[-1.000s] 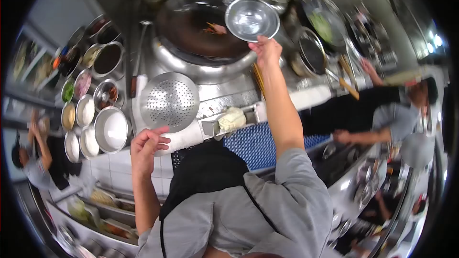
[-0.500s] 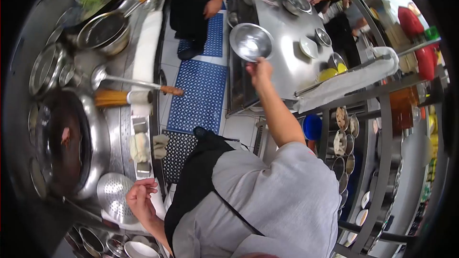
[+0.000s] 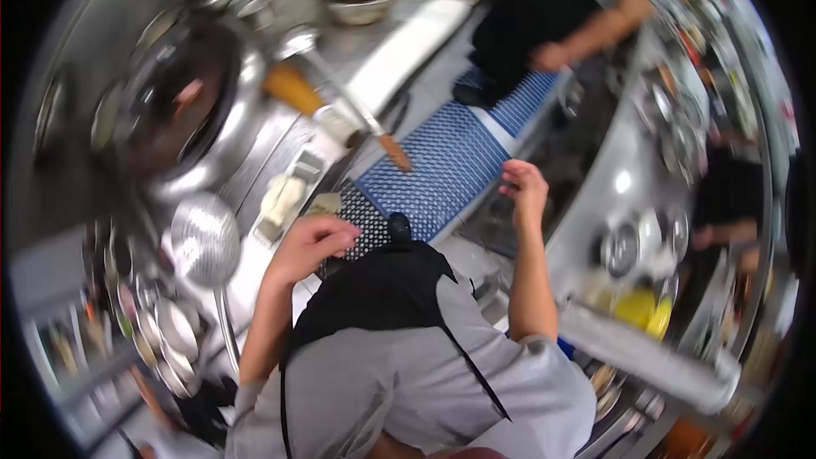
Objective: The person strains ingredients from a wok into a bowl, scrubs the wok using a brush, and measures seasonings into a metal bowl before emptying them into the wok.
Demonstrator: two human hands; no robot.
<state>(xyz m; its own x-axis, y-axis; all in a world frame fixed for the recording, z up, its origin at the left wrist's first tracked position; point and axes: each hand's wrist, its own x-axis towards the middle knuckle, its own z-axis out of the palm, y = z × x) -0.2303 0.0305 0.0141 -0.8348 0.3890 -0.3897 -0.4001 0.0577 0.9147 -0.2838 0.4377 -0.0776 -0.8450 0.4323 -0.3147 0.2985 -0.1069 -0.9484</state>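
My right hand point(image 3: 527, 187) is raised in front of the steel counter, fingers loosely bent and apart, with nothing in it. My left hand point(image 3: 313, 245) hovers by the edge of the cooking range, loosely curled with the thumb apart and no object visible in it. Nearest to it are a folded white cloth point(image 3: 282, 201) and a perforated skimmer point(image 3: 205, 238) with a long handle. Farther up lie a ladle point(image 3: 327, 72) with a wooden handle end and a bamboo wok brush point(image 3: 297, 92). On the counter, a metal bowl point(image 3: 620, 251) rests beside a white bowl point(image 3: 649, 234).
A large wok point(image 3: 183, 98) holding a small piece of food sits on the range at left. Another person point(image 3: 544, 17) in a black apron stands ahead beside blue floor mats point(image 3: 438, 166). A rail with a white cloth point(image 3: 650, 353) borders the counter at right.
My right hand has let go of the metal bowl, which now rests on the counter, and has drawn back. The view has turned right, and my left hand has moved forward.
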